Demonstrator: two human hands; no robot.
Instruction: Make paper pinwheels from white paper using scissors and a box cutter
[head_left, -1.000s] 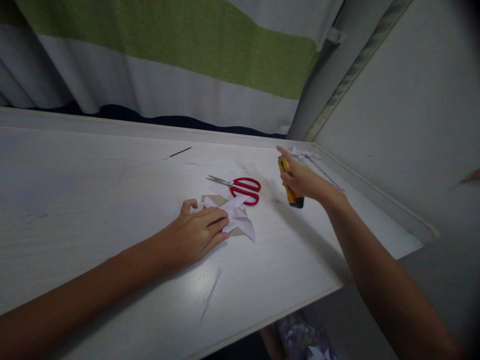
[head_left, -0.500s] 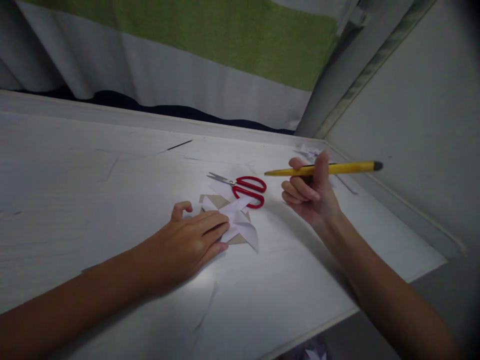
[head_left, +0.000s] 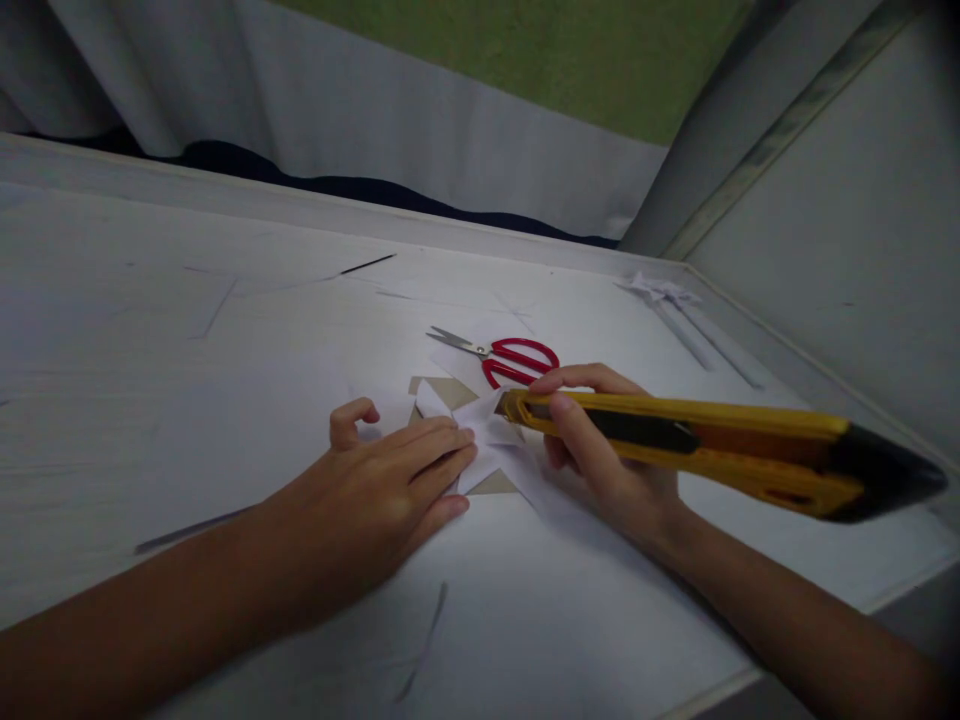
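Note:
My right hand (head_left: pixel 611 460) is closed round a yellow utility knife (head_left: pixel 757 440) with a black end. The knife's tip is at the middle of a folded white paper pinwheel (head_left: pixel 487 425); whether the blade pierces the paper I cannot tell. My left hand (head_left: pixel 390 485) lies flat over the pinwheel's left side, fingers stretched out and thumb-side finger bent up. Beneath the paper is a piece of grey-brown cardboard (head_left: pixel 495 484). Just beyond it lie scissors (head_left: pixel 517 358) with red handles, blades slightly apart.
On the white table (head_left: pixel 600 620), a second paper pinwheel (head_left: pixel 664 289) with paper sticks lies in the far right corner. A thin black rod (head_left: pixel 367 264) lies toward the back. White paper sheets are at the left. A curtain (head_left: pixel 450 130) hangs behind, with a wall at the right.
My right hand has come down and left, bringing the utility knife's tip to the pinwheel's middle. My left hand stays on the paper. The view has shifted slightly.

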